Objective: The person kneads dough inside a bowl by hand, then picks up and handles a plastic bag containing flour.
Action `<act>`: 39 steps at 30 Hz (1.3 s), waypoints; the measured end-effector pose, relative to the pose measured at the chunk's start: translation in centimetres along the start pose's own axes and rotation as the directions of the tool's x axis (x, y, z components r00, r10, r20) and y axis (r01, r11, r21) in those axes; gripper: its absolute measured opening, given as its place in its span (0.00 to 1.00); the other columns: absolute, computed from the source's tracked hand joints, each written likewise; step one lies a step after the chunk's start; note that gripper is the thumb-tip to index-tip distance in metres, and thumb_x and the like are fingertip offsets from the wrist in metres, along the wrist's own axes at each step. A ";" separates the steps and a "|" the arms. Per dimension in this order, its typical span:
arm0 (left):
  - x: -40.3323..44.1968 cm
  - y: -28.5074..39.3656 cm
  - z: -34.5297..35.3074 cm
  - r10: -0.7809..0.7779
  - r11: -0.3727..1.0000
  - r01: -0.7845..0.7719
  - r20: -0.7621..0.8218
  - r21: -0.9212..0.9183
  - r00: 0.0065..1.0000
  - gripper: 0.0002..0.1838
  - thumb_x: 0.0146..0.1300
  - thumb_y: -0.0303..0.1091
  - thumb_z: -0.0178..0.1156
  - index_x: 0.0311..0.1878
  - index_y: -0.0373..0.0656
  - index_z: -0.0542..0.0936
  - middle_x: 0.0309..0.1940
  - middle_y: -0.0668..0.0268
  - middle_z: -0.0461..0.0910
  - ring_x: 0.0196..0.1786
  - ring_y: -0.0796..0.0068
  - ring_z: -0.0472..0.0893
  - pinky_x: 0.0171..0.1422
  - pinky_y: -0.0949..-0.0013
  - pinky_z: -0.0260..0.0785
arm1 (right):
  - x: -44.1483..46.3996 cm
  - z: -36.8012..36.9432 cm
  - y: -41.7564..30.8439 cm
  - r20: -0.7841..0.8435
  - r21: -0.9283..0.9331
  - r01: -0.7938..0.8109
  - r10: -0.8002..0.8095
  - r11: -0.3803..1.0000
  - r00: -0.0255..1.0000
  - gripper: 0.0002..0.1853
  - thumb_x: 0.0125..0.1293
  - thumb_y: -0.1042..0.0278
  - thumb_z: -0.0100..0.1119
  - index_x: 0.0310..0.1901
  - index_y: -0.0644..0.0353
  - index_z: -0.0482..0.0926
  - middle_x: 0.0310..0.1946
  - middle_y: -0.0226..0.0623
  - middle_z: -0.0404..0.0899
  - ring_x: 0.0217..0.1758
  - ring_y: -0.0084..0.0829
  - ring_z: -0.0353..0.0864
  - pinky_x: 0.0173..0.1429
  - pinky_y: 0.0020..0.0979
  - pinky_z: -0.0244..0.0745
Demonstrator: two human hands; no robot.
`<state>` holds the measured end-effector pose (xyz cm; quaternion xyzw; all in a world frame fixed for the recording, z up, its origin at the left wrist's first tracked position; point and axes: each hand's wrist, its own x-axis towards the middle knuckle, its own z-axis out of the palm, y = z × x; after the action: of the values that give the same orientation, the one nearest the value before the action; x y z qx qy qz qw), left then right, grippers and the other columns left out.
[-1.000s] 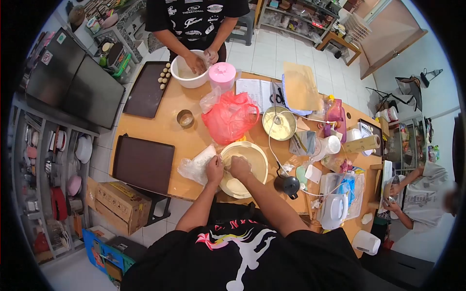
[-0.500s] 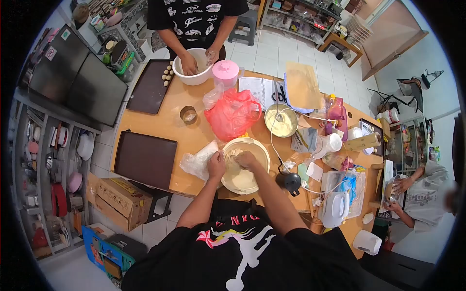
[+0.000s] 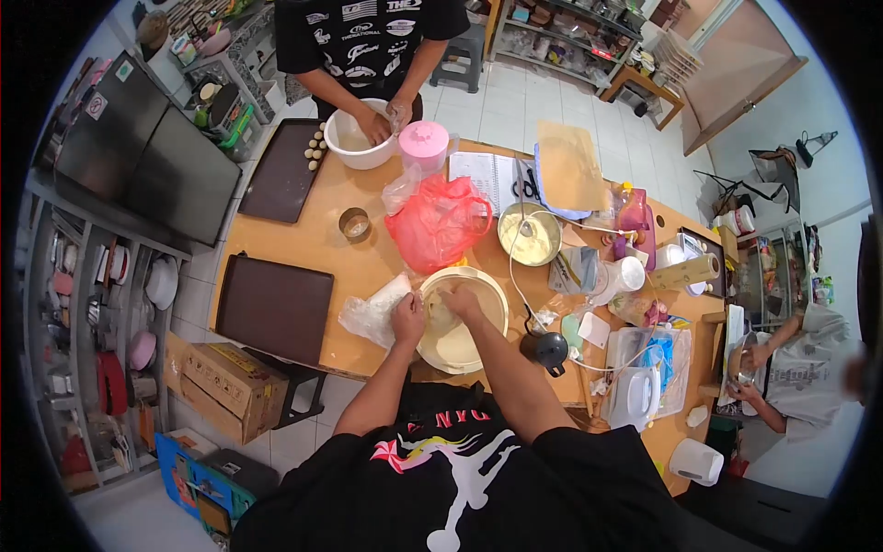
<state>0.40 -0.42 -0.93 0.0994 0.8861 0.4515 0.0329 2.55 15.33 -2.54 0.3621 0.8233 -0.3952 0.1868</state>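
Observation:
A cream-coloured bowl stands at the table edge in front of me, with pale dough inside. My left hand is closed on the bowl's left rim. Inside the bowl, my right hand has its fingers curled into the dough, and the fingertips are partly hidden. A clear plastic bag of white powder lies against the left side of the bowl, beside my left hand. Just beyond the bowl sits a red plastic bag.
Across the table a person works both hands in a white bowl. Dark trays lie to the left, and a metal ring stands nearby. On the right are a bowl of yellowish mixture, a corded black appliance and a white jug.
My right hand has shifted slightly left within the bowl. My left hand stays at the rim. The person opposite has moved their hands a little in the white bowl.

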 end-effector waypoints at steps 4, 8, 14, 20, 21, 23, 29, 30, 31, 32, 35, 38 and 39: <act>0.0 -0.2 0.2 -0.005 0.999 0.005 -0.009 -0.040 1.000 0.20 0.70 0.44 0.53 0.28 0.37 0.75 0.22 0.49 0.76 0.28 0.44 0.76 0.33 0.49 0.65 | -2.9 -1.3 -2.5 0.080 -0.167 0.269 -0.258 0.949 0.963 0.26 0.54 0.44 0.61 0.42 0.62 0.84 0.42 0.57 0.82 0.50 0.53 0.81 0.58 0.46 0.72; 0.1 -0.2 0.0 -0.008 0.999 0.008 0.008 -0.037 1.000 0.20 0.70 0.44 0.53 0.28 0.37 0.75 0.24 0.49 0.77 0.29 0.44 0.76 0.34 0.50 0.65 | -6.1 -1.9 -2.1 0.087 -0.219 0.571 -0.567 0.791 0.819 0.21 0.56 0.51 0.62 0.43 0.59 0.81 0.43 0.53 0.81 0.50 0.53 0.80 0.56 0.48 0.73; -0.2 -0.2 0.2 -0.040 0.999 0.040 0.006 -0.033 0.999 0.20 0.70 0.44 0.53 0.29 0.36 0.76 0.24 0.49 0.77 0.29 0.44 0.77 0.35 0.50 0.66 | -11.8 -3.6 0.0 0.160 -0.272 0.786 -0.779 0.555 0.606 0.10 0.58 0.64 0.58 0.40 0.58 0.79 0.45 0.43 0.79 0.55 0.45 0.75 0.57 0.45 0.72; -0.3 0.4 -0.1 -0.033 0.999 0.033 -0.022 -0.015 0.999 0.20 0.70 0.44 0.53 0.29 0.37 0.76 0.23 0.50 0.77 0.29 0.45 0.77 0.35 0.50 0.66 | -14.4 -4.9 4.2 0.230 -0.242 0.796 -0.763 0.556 0.603 0.07 0.55 0.71 0.56 0.34 0.60 0.82 0.44 0.43 0.79 0.52 0.42 0.78 0.57 0.40 0.73; -0.3 0.4 -0.1 -0.031 0.999 0.031 -0.019 -0.019 0.999 0.20 0.70 0.44 0.53 0.29 0.37 0.76 0.23 0.50 0.77 0.29 0.45 0.77 0.35 0.50 0.67 | -14.4 -5.0 4.2 0.269 -0.329 0.747 -0.701 0.577 0.660 0.07 0.55 0.69 0.57 0.33 0.61 0.82 0.44 0.44 0.80 0.51 0.43 0.79 0.56 0.40 0.74; -0.3 0.5 -0.1 -0.041 0.999 0.041 -0.005 -0.020 0.999 0.20 0.70 0.44 0.53 0.29 0.37 0.76 0.24 0.50 0.77 0.29 0.45 0.77 0.35 0.50 0.66 | -14.0 -5.4 4.0 0.317 -0.502 0.634 -0.557 0.588 0.767 0.08 0.56 0.67 0.57 0.33 0.61 0.82 0.44 0.48 0.80 0.47 0.45 0.81 0.53 0.39 0.76; -0.3 0.3 0.0 -0.014 1.000 0.014 0.009 0.014 1.000 0.19 0.71 0.43 0.52 0.29 0.37 0.75 0.25 0.50 0.77 0.29 0.45 0.76 0.35 0.49 0.65 | -12.6 -1.9 3.0 0.121 -0.565 0.504 -0.538 0.654 0.834 0.08 0.60 0.68 0.54 0.34 0.62 0.80 0.37 0.50 0.82 0.41 0.46 0.84 0.46 0.43 0.80; -0.3 0.4 -0.1 -0.018 1.000 0.018 0.013 0.012 1.000 0.19 0.71 0.43 0.52 0.29 0.37 0.75 0.25 0.50 0.77 0.29 0.44 0.76 0.34 0.49 0.65 | -12.1 -0.8 2.6 0.090 -0.556 0.459 -0.498 0.693 0.862 0.09 0.60 0.68 0.53 0.36 0.62 0.80 0.36 0.50 0.82 0.41 0.46 0.84 0.46 0.43 0.80; -0.3 0.4 -0.2 -0.020 1.000 0.020 0.016 0.011 1.000 0.19 0.71 0.42 0.52 0.29 0.37 0.75 0.25 0.50 0.77 0.29 0.44 0.76 0.34 0.49 0.65 | -11.5 0.4 2.0 0.060 -0.545 0.412 -0.456 0.730 0.888 0.09 0.61 0.69 0.52 0.37 0.63 0.80 0.36 0.50 0.82 0.41 0.46 0.84 0.46 0.43 0.80; -0.1 0.6 -0.1 -0.021 1.000 0.021 0.016 0.005 1.000 0.19 0.71 0.42 0.52 0.29 0.37 0.75 0.25 0.50 0.77 0.29 0.44 0.76 0.34 0.49 0.65 | -10.7 1.3 1.6 0.031 -0.532 0.367 -0.415 0.763 0.909 0.10 0.61 0.69 0.52 0.39 0.63 0.79 0.36 0.49 0.82 0.41 0.46 0.84 0.46 0.44 0.80; -0.2 0.4 -0.4 -0.020 1.000 0.020 0.026 0.021 0.999 0.19 0.71 0.42 0.51 0.29 0.37 0.75 0.24 0.49 0.77 0.29 0.44 0.76 0.34 0.49 0.65 | -9.3 1.2 -0.9 0.028 -0.491 0.313 -0.344 0.813 0.938 0.10 0.62 0.66 0.55 0.40 0.63 0.76 0.37 0.49 0.83 0.42 0.46 0.86 0.44 0.41 0.82; -0.3 0.3 -0.2 -0.017 0.999 0.015 0.033 0.036 0.999 0.19 0.71 0.43 0.52 0.29 0.37 0.75 0.24 0.49 0.77 0.30 0.44 0.76 0.34 0.50 0.65 | -8.8 1.1 -1.9 -0.081 -0.426 0.212 -0.271 0.879 0.959 0.11 0.63 0.62 0.55 0.40 0.62 0.76 0.35 0.49 0.83 0.42 0.46 0.85 0.46 0.43 0.81; -0.1 0.5 -0.2 -0.025 1.000 0.024 0.034 0.014 0.999 0.19 0.71 0.43 0.52 0.29 0.37 0.75 0.23 0.49 0.77 0.30 0.44 0.77 0.34 0.50 0.65 | -8.1 0.8 -2.1 -0.136 -0.408 0.185 -0.260 0.894 0.956 0.12 0.63 0.61 0.55 0.39 0.62 0.76 0.35 0.49 0.83 0.42 0.47 0.85 0.46 0.44 0.81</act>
<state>0.54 -0.29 -0.38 0.0965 0.8896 0.4433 0.0527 6.43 10.15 2.82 0.2563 0.9353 -0.2060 0.1304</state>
